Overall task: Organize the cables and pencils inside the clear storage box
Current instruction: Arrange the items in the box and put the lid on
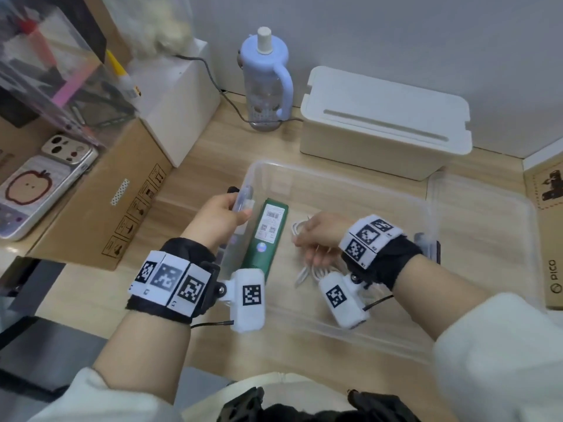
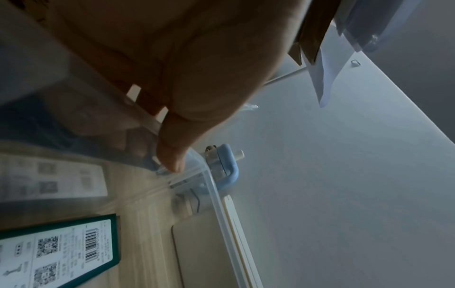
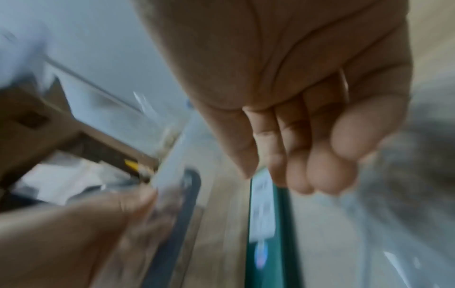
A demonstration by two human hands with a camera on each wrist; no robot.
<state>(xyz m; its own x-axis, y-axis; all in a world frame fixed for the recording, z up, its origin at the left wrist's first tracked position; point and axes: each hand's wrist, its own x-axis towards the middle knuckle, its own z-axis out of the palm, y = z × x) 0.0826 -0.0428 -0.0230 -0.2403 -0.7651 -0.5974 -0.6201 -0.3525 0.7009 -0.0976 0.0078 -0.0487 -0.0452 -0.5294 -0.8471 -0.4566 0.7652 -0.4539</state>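
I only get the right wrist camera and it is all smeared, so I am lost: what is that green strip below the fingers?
Observer: A long green box with a barcode label. It lies flat inside the clear storage box, along its left wall.
Visitor: What is the hand going for?
Observer: The right hand is over a coiled white cable on the box floor. I cannot tell whether it grips it.
Visitor: And the other hand?
Observer: The left hand grips the clear storage box's left wall, thumb over the rim.
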